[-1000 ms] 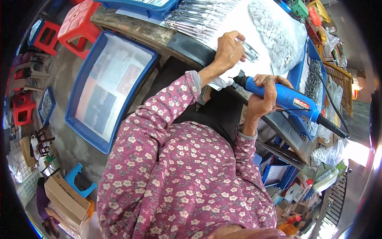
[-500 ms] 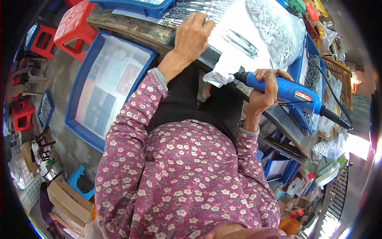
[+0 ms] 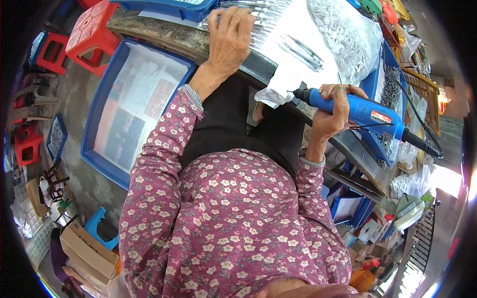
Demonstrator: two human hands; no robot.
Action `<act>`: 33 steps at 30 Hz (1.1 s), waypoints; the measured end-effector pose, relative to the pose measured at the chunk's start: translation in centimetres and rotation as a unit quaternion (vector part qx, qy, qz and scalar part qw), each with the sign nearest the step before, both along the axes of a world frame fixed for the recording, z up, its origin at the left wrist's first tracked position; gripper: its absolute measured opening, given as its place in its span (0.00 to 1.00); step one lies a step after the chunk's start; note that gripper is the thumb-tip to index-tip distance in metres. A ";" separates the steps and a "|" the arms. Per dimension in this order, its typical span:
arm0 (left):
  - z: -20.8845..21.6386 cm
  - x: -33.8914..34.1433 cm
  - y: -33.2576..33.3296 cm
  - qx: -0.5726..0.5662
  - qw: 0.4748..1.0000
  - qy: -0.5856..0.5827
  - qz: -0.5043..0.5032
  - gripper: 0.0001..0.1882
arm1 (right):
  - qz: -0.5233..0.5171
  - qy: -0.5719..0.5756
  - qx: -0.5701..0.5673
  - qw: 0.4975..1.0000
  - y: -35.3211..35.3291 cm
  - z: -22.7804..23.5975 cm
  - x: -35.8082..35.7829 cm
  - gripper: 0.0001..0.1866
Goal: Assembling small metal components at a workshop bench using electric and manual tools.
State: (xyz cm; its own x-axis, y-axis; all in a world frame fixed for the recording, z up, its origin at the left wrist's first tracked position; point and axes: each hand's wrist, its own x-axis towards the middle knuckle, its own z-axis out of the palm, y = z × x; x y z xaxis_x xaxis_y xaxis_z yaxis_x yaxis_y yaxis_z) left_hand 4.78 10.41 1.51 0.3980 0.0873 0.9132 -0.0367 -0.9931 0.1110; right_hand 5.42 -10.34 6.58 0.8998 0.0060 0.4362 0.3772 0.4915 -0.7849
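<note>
My left hand lies over a row of slim silver pen-like pieces at the far edge of the bench. Its fingers are stretched forward and slightly apart, the fingertips partly hidden among the pieces. In my right hand is a blue electric screwdriver, gripped round its body. The tool's black nose points left, near a white cloth hanging over the bench edge. A few separate pen-like pieces lie on white sheeting, beside a clear bag of small pale parts.
A blue tray with a pale lining stands left of my legs. Another blue tray of small dark parts is at the right, near the screwdriver's cord. Red stools stand at the upper left, a cardboard box lower left.
My left hand has moved left and farther out over the row of pen-like pieces, its fingers straightening. The right hand and screwdriver have barely moved.
</note>
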 end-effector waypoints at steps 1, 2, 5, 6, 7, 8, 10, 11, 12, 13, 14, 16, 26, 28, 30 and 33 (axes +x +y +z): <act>0.5 0.0 0.1 -0.001 1.000 -0.015 -0.012 0.11 | 0.001 -0.004 -0.005 1.000 0.0 0.0 0.0 0.19; 0.9 -0.1 0.3 -0.002 0.999 -0.030 -0.024 0.11 | 0.000 -0.004 -0.004 1.000 0.0 0.1 0.0 0.19; 1.6 0.1 1.3 -0.010 0.994 -0.075 -0.075 0.10 | -0.006 -0.004 -0.010 1.000 0.2 0.3 -0.2 0.19; 1.8 0.0 1.4 -0.009 0.994 -0.076 -0.075 0.10 | -0.003 -0.005 -0.010 1.000 0.2 0.2 -0.1 0.19; 2.5 -0.3 1.3 -0.027 0.989 -0.078 -0.123 0.14 | 0.001 -0.005 -0.011 1.000 0.1 0.1 -0.1 0.18; 2.8 -0.8 1.1 -0.044 0.981 -0.080 -0.170 0.19 | 0.000 -0.004 -0.011 1.000 0.0 0.0 -0.1 0.18; 2.8 -1.6 0.3 -0.037 0.984 -0.069 -0.160 0.16 | 0.006 -0.011 -0.027 1.000 -0.1 -0.1 0.1 0.19; 2.9 -2.0 -0.2 -0.030 0.986 -0.059 -0.150 0.14 | 0.005 -0.011 -0.027 1.000 -0.1 -0.2 0.1 0.19; 3.0 -2.6 -1.0 -0.030 0.986 -0.059 -0.151 0.14 | 0.008 -0.008 -0.024 1.000 -0.1 -0.2 0.1 0.19; 3.3 -3.4 -1.9 -0.130 0.973 -0.018 -0.189 0.15 | 0.010 -0.005 -0.020 1.000 -0.1 -0.2 0.1 0.19; 3.4 -4.1 -2.8 -0.228 0.947 0.025 -0.225 0.16 | 0.010 -0.005 -0.020 1.000 -0.2 -0.3 0.2 0.19; 3.3 -5.6 -4.5 -0.287 0.920 0.060 -0.259 0.14 | 0.029 -0.020 -0.030 0.999 -0.5 -0.5 0.4 0.20; 2.1 -7.6 -7.2 -0.702 0.470 0.385 -0.371 0.13 | -0.013 -0.268 -0.239 0.933 -1.6 -2.8 2.3 0.13; 1.4 -7.3 -7.7 -0.689 0.478 0.398 -0.371 0.13 | -0.029 -0.329 -0.259 0.908 -1.7 -3.1 2.8 0.11; 0.2 -7.0 -8.2 -0.684 0.521 0.315 -0.402 0.14 | -0.105 -0.394 -0.324 0.853 -1.5 -3.0 2.7 0.13; -0.3 -6.6 -8.8 -0.644 0.564 0.339 -0.389 0.15 | -0.117 -0.404 -0.329 0.846 -1.4 -3.0 3.4 0.15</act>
